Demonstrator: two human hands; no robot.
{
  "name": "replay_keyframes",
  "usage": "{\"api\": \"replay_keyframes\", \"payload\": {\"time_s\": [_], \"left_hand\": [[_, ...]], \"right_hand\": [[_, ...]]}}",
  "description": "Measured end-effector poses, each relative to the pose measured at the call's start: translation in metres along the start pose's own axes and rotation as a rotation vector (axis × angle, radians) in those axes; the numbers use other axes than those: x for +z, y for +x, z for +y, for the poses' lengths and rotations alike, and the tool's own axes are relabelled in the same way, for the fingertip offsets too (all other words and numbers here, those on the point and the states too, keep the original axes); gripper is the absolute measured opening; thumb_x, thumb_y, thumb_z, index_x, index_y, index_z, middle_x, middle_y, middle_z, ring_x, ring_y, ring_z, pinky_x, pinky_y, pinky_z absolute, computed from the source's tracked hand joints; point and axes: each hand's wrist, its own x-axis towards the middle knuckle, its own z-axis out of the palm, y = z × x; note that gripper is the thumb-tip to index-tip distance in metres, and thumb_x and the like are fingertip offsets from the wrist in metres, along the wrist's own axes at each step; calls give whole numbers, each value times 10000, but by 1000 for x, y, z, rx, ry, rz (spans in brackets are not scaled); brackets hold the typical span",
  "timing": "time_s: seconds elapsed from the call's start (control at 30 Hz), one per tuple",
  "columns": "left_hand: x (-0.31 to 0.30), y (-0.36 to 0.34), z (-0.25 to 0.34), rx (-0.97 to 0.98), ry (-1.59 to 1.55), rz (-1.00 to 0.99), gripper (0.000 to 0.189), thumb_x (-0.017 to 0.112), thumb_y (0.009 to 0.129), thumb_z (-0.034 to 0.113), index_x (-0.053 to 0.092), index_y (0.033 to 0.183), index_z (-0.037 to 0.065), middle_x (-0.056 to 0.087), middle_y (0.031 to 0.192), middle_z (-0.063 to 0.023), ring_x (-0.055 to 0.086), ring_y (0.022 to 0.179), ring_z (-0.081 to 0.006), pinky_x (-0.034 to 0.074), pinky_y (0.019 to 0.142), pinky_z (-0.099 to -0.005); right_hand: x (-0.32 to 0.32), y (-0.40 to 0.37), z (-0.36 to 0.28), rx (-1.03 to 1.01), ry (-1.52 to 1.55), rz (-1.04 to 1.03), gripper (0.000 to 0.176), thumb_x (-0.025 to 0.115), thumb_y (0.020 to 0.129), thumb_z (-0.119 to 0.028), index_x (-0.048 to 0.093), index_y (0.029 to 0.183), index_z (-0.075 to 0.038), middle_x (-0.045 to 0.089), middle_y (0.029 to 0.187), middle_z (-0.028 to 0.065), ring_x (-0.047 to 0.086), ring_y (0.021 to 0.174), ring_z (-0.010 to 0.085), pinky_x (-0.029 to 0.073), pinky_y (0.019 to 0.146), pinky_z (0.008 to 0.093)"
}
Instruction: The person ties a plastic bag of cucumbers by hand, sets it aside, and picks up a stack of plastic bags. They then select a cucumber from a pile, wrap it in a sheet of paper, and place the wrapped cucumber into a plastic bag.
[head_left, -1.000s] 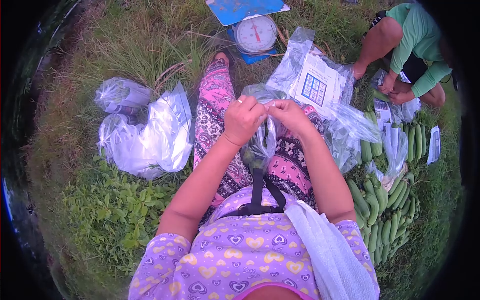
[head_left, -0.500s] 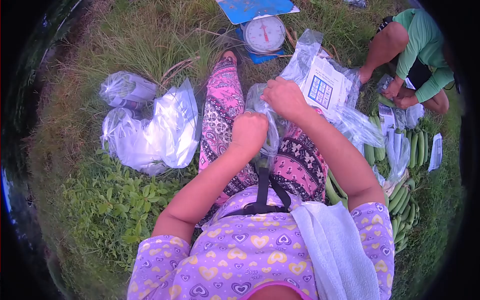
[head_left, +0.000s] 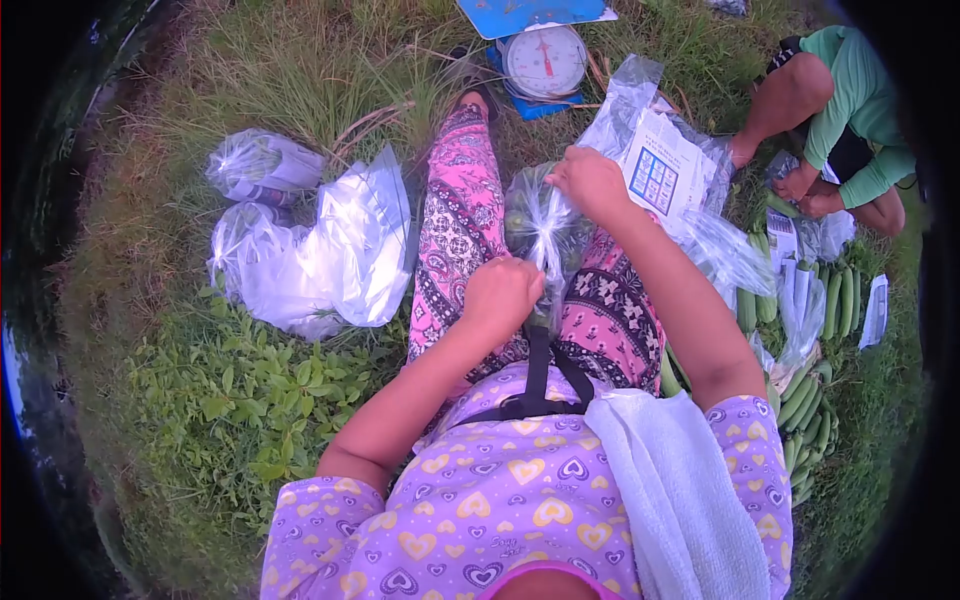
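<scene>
Held a clear bag [head_left: 540,225] of small green vegetables at the centre of the frame, above the lap and over pink patterned trousers [head_left: 460,220]. Clenched the left hand [head_left: 505,295] in a fist around the bag's gathered neck, just below centre, with the plastic drawn taut toward it. Grasped the bag's far side with the right hand [head_left: 592,185], slightly above and right of centre, fingers curled onto the plastic. Kept both hands well apart, with the bulging body of the bag between them.

Sat on grass [head_left: 230,400], legs stretched toward the top of the frame. Left a dial scale [head_left: 545,62] at top centre, resting on a blue board [head_left: 530,12]. Laid empty plastic bags [head_left: 340,250] at left of centre, with a tied bundle [head_left: 265,165] just above them. Placed a printed sheet [head_left: 665,175] inside more plastic, right of the upper hand. Heaped long green gourds [head_left: 800,400] along the right edge. Draped a white towel [head_left: 680,490] over the shoulder at lower right.

Crouched at upper right: a co-worker [head_left: 860,90] in a green sleeve, hands low among bags.
</scene>
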Motion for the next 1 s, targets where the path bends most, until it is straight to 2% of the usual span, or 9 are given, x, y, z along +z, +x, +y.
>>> {"api": "replay_keyframes", "payload": {"time_s": [0.03, 0.13, 0.17, 0.27, 0.4, 0.5, 0.63, 0.8, 1.0], "left_hand": [[-7, 2, -2, -8, -79, 41, 255, 589, 850, 189, 602, 651, 30, 638, 762, -142, 620, 726, -264, 489, 673, -362], [0, 14, -10, -93, -545, 152, 274, 555, 893, 188, 605, 681, 23, 629, 812, -111, 589, 763, -195, 458, 702, -314], [3, 19, -11, -127, -735, 195, 284, 542, 912, 192, 604, 695, 19, 623, 824, -97, 574, 774, -170, 445, 712, -300], [11, 34, -5, -389, -1194, 129, 309, 496, 959, 218, 608, 751, 18, 594, 781, -26, 534, 764, -110, 421, 714, -262], [18, 45, -11, -363, -1304, 189, 328, 471, 975, 223, 569, 733, 24, 574, 734, -11, 496, 713, -75, 403, 682, -254], [21, 49, -10, -302, -1298, 231, 335, 460, 976, 206, 527, 695, 37, 556, 699, -6, 472, 659, -78, 396, 640, -259], [12, 56, -3, -258, -1035, 143, 328, 465, 969, 168, 462, 671, 31, 500, 643, -24, 429, 607, -91, 369, 575, -281], [17, 40, 2, -146, -846, 118, 318, 458, 970, 143, 434, 673, 32, 407, 621, 1, 377, 589, -88, 342, 550, -282], [15, 19, 3, -248, -922, -33, 325, 434, 978, 138, 434, 678, 14, 403, 623, -14, 391, 571, -105, 346, 550, -289]], "right_hand": [[-5, -2, -1, 36, 59, 49, 271, 620, 860, -319, 706, 812, -67, 651, 861, 80, 616, 888, 258, 489, 779, 374], [-6, -14, -8, 93, 808, 76, 266, 607, 885, -291, 698, 821, -50, 657, 835, 60, 610, 771, 197, 473, 743, 330], [-9, -23, -19, 140, 993, 11, 298, 554, 927, -287, 688, 818, -43, 668, 810, 43, 561, 677, 123, 452, 671, 290], [-11, -35, -30, 247, 1343, -66, 310, 518, 953, -298, 667, 836, -52, 677, 803, 36, 532, 663, 75, 430, 598, 275], [-18, -37, -27, 381, 1792, -235, 314, 472, 980, -291, 537, 756, -81, 559, 657, -2, 487, 563, 72, 338, 481, 206], [-25, -15, -16, 245, 1653, -524, 335, 490, 976, -296, 486, 707, -96, 456, 585, -36, 404, 489, 54, 282, 430, 214], [-46, 15, -12, 93, 1217, -851, 352, 532, 963, -294, 457, 678, -101, 366, 538, -59, 309, 463, 44, 231, 430, 229], [-34, 42, 4, 2, 1135, -1183, 326, 511, 966, -278, 433, 691, -120, 332, 560, -75, 289, 455, 51, 229, 428, 236], [-13, 61, 12, 85, 1127, -1392, 377, 508, 969, -274, 397, 644, -117, 315, 550, -64, 282, 454, 61, 212, 423, 243]]}}
